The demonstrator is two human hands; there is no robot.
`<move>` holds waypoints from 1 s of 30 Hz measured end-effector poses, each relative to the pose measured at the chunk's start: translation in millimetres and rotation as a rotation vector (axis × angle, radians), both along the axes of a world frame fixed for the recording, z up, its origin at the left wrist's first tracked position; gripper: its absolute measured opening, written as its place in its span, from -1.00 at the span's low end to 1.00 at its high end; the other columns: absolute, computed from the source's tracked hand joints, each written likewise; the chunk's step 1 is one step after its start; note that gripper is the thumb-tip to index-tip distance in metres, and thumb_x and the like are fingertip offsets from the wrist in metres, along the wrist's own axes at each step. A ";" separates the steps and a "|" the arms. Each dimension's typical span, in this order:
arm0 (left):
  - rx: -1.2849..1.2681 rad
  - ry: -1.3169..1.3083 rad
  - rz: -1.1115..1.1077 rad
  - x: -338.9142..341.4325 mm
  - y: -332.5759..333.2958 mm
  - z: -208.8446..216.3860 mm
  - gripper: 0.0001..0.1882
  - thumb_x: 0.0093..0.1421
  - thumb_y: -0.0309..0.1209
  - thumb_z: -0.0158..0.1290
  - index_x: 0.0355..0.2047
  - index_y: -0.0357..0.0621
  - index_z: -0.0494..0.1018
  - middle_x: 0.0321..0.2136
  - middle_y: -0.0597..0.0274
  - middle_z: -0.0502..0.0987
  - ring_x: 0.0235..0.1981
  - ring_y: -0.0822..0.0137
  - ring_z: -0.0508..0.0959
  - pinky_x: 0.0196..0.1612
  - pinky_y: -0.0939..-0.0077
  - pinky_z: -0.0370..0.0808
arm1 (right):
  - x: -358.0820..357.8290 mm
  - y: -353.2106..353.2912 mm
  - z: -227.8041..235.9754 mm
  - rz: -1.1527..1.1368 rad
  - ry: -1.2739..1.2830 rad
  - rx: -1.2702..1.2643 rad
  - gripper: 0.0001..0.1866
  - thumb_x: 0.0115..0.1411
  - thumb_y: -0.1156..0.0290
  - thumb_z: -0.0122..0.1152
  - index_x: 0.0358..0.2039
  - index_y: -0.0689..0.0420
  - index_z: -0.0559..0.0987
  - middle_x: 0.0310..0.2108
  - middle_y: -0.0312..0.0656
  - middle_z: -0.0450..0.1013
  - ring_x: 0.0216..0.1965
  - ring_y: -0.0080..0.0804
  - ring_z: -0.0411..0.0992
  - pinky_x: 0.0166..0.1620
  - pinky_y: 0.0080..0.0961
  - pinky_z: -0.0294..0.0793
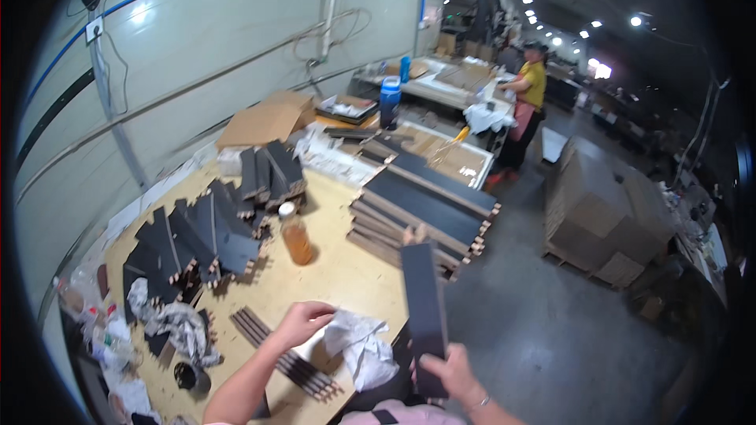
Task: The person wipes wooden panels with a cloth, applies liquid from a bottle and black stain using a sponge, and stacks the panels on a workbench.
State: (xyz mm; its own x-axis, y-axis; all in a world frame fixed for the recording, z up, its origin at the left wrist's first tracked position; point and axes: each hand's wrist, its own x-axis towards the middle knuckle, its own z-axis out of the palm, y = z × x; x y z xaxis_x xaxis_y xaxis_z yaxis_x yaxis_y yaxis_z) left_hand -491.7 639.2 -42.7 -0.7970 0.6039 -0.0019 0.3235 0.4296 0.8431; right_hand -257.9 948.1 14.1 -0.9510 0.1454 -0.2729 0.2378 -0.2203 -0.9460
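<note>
My right hand (454,373) grips the lower part of a long dark board (425,299), held up at the table's right edge. The board's far end shows pale notches. My left hand (304,324) has its fingers curled at the corner of a crumpled white cloth (361,349), which hangs beside the board. Under my left forearm lie several narrow dark strips (303,370) with notched ends, partly hidden by the arm. Beyond the held board stands a stack of dark boards (425,206), also with notched ends.
On the pale table (346,283) stands a bottle of amber liquid (296,240). Dark notched pieces (197,236) pile up at left, near crumpled rags (185,330) and a dark cup (190,378). A person in yellow (531,86) stands at a farther table. Wrapped cartons (602,208) stand at right.
</note>
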 end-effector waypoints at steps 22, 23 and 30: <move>-0.044 0.738 0.157 182.1 177.1 79.3 -0.71 -0.01 -0.41 0.28 -0.21 0.03 0.68 0.04 0.12 0.65 0.18 -0.06 0.56 0.41 -0.23 0.26 | -95.5 32.1 -153.5 0.350 -0.136 -0.701 -0.48 0.62 -0.08 0.01 0.25 0.09 0.55 -0.06 -0.19 0.65 -0.18 -0.41 0.68 -0.21 -0.33 0.76; -0.005 0.728 0.179 165.0 178.8 59.7 -0.65 0.00 -0.44 0.25 -0.14 -0.01 0.62 0.10 0.17 0.65 0.21 -0.02 0.57 0.41 -0.19 0.32 | -90.8 39.7 -164.2 0.367 -0.134 -0.676 -0.50 0.61 -0.03 0.07 0.28 0.10 0.53 -0.03 -0.19 0.64 -0.13 -0.42 0.69 -0.19 -0.32 0.76; 0.295 0.318 0.804 8.9 52.7 18.2 -0.73 0.39 -0.60 -0.05 0.04 -0.29 0.51 -0.19 0.02 0.60 -0.22 0.21 0.61 -0.11 0.30 0.55 | -64.9 55.0 -33.0 0.770 -0.282 -0.290 -0.41 0.71 0.03 -0.22 -0.09 0.23 0.68 -0.34 -0.18 0.67 -0.46 -0.44 0.63 -0.34 -0.46 0.73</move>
